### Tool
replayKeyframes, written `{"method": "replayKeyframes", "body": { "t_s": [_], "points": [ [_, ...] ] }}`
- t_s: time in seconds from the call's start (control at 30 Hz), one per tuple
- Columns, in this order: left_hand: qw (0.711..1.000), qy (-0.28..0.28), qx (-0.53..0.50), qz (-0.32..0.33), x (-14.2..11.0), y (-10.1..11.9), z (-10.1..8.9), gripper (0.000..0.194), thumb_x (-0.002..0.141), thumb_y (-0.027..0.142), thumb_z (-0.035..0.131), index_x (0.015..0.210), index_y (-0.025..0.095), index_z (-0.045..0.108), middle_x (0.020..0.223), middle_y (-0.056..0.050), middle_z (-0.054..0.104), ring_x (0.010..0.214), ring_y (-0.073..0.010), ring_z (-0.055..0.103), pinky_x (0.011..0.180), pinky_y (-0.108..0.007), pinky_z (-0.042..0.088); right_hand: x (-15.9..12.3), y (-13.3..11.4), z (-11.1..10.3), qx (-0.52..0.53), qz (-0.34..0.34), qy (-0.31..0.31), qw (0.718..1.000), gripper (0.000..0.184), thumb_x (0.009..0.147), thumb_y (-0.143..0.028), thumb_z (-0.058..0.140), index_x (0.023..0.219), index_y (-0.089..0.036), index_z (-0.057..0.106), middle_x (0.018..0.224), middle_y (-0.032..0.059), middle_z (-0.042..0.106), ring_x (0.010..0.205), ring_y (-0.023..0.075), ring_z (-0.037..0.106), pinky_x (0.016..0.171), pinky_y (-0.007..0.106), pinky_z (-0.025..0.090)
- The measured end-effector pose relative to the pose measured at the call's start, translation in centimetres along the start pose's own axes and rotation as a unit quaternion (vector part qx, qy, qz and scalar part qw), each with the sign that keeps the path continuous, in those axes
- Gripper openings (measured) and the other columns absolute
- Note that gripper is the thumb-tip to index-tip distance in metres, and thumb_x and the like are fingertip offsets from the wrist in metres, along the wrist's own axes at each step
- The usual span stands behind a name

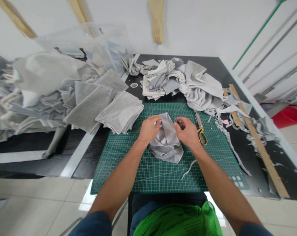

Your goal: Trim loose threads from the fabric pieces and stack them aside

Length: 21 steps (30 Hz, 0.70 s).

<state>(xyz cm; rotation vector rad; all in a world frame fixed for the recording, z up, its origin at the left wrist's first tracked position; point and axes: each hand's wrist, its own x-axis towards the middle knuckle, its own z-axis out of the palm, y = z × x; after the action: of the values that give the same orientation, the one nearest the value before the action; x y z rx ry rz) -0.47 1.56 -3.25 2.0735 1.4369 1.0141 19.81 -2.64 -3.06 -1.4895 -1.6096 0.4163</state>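
A piece of grey fabric (166, 144), folded and crumpled, lies on the green cutting mat (123, 173) between my hands. My left hand (150, 129) is closed, with thumb and fingers pinching the upper left edge of the fabric. At the fabric's upper right edge, my right hand (188, 131) is curled round a small dark tool (180, 124); the fingers hide most of it, so its kind cannot be made out. Just right of that hand lies a pair of scissors (201, 132) with gold handles. A thin fabric strip (188, 169) rests below my right hand.
Stacked grey fabric squares (121, 113) overlap the mat's left edge, beside a large fabric heap (40, 95) and a clear plastic bin (89, 42). Behind the mat sits another fabric pile (173, 77) near a tape roll (134, 85). A wooden ruler (261, 147) and scraps lie right.
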Motion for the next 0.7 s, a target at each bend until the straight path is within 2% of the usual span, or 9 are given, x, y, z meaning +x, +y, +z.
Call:
{"method": "replayKeyframes", "body": {
  "t_s": [0.1, 0.17, 0.27, 0.37, 0.47, 0.57, 0.63, 0.7],
  "points": [
    [0.998, -0.042, 0.045, 0.031, 0.4, -1.2, 1.0, 0.039, 0.095, 0.012, 0.048, 0.125, 0.018, 0.072, 0.139, -0.01, 0.068, 0.138, -0.0233, 0.057, 0.122, -0.042, 0.04, -0.1, 0.0, 0.2, -0.022, 0.006, -0.026, 0.999, 0.036, 0.087, -0.038, 0.067, 0.117, -0.018, 0.07, 0.104, 0.0112, 0.074, 0.093, 0.0257, 0.067, 0.088, 0.042, 0.053],
    [0.994, -0.066, 0.081, 0.034, 0.4, -1.4, 1.5, 0.048, 0.091, 0.009, 0.049, 0.136, 0.017, 0.065, 0.146, -0.013, 0.063, 0.14, -0.0252, 0.054, 0.12, -0.043, 0.04, -0.1, 0.1, 0.2, -0.032, 0.008, -0.041, 0.999, 0.032, 0.087, -0.034, 0.067, 0.114, -0.019, 0.071, 0.102, 0.0098, 0.074, 0.091, 0.0247, 0.067, 0.087, 0.041, 0.053],
    [0.987, -0.068, 0.146, -0.005, 0.4, -1.3, 2.0, 0.051, 0.089, 0.011, 0.053, 0.138, 0.019, 0.063, 0.138, -0.015, 0.066, 0.13, -0.0315, 0.059, 0.111, -0.049, 0.045, 0.0, 0.2, 0.2, -0.038, 0.015, -0.057, 0.998, 0.024, 0.087, -0.028, 0.063, 0.108, -0.019, 0.073, 0.098, 0.0084, 0.075, 0.087, 0.023, 0.068, 0.085, 0.039, 0.053],
    [0.984, -0.058, 0.164, -0.035, 0.5, -1.2, 1.9, 0.039, 0.086, 0.012, 0.057, 0.121, 0.02, 0.072, 0.117, -0.015, 0.072, 0.117, -0.0327, 0.063, 0.103, -0.047, 0.047, 0.0, 0.2, 0.1, -0.033, 0.021, -0.061, 0.997, 0.024, 0.087, -0.025, 0.062, 0.108, -0.018, 0.073, 0.097, 0.0084, 0.076, 0.086, 0.0221, 0.068, 0.084, 0.038, 0.053],
    [0.994, -0.037, 0.093, -0.043, 0.6, -1.0, 1.4, 0.03, 0.081, 0.013, 0.062, 0.107, 0.02, 0.076, 0.103, -0.011, 0.073, 0.102, -0.0273, 0.066, 0.096, -0.041, 0.048, 0.0, 0.1, -0.1, -0.032, 0.02, -0.051, 0.998, 0.024, 0.087, -0.025, 0.062, 0.107, -0.019, 0.075, 0.096, 0.0081, 0.076, 0.082, 0.0214, 0.068, 0.083, 0.037, 0.054],
    [0.995, 0.013, -0.054, -0.078, 0.4, -0.3, 0.7, 0.032, 0.077, 0.017, 0.07, 0.109, 0.019, 0.074, 0.092, -0.005, 0.072, 0.084, -0.0203, 0.064, 0.083, -0.034, 0.049, 0.0, -0.2, -0.2, -0.011, 0.018, -0.034, 0.999, 0.023, 0.089, -0.029, 0.061, 0.105, -0.019, 0.076, 0.094, 0.008, 0.077, 0.081, 0.0209, 0.068, 0.08, 0.036, 0.054],
    [0.98, 0.031, -0.172, -0.096, 0.0, 0.6, 0.2, 0.035, 0.075, 0.02, 0.075, 0.109, 0.018, 0.073, 0.089, -0.003, 0.071, 0.08, -0.0178, 0.063, 0.078, -0.031, 0.049, 0.0, -0.6, -0.2, 0.023, 0.016, -0.027, 0.999, 0.024, 0.091, -0.033, 0.06, 0.103, -0.019, 0.076, 0.094, 0.0078, 0.077, 0.081, 0.0205, 0.068, 0.078, 0.034, 0.053],
    [0.953, 0.015, -0.287, -0.098, -0.5, 1.6, -0.2, 0.036, 0.074, 0.023, 0.08, 0.109, 0.017, 0.072, 0.093, -0.003, 0.073, 0.083, -0.0176, 0.064, 0.08, -0.03, 0.049, 0.0, -1.0, -0.3, 0.071, 0.017, -0.024, 0.997, 0.026, 0.092, -0.036, 0.06, 0.102, -0.019, 0.077, 0.095, 0.0075, 0.077, 0.081, 0.0202, 0.068, 0.077, 0.033, 0.053]
  ]
}}
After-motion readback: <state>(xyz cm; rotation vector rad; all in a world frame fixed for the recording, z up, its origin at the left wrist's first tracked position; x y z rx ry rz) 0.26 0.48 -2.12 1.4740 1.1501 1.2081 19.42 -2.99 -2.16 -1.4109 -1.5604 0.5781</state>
